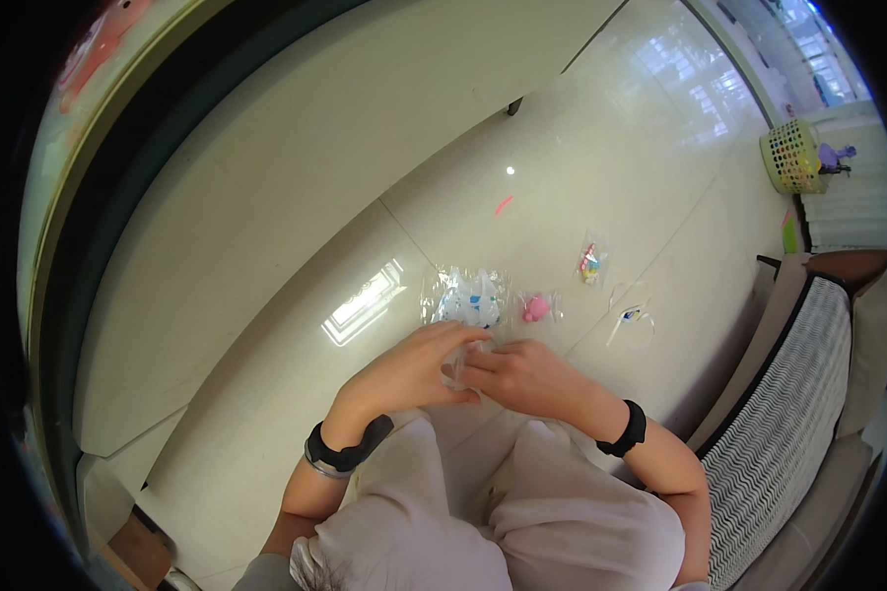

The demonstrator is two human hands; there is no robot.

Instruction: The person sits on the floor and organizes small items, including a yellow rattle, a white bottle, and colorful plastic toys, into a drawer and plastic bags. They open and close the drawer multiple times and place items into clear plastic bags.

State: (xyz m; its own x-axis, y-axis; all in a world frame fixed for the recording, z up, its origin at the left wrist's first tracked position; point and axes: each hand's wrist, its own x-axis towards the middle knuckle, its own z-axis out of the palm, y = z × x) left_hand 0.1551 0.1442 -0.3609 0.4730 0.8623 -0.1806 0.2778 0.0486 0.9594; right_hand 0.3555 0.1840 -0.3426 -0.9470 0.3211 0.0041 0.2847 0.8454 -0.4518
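My left hand [414, 369] curves around a small clear plastic piece [456, 367] just above my lap. From the other side, the bent fingers of my right hand [525, 374] pinch the same piece, partly hiding it. Beyond my hands on the tiled floor lies a clear bag [473, 299] with white and blue contents. Right of it is a small clear packet holding a pink figure [537, 309]. Farther out sits another packet [590, 264] with red, yellow and blue pieces. A pale looped strip [630, 315] with a dark blue and yellow part rests to the right.
A pink strip [503, 205] lies farther out on the glossy tiles. Along the left runs a long pale cabinet [266, 162] with a short dark leg. A sofa with a patterned cover [783, 428] stands right, near a perforated yellow-green basket [791, 156] with a purple toy [834, 156].
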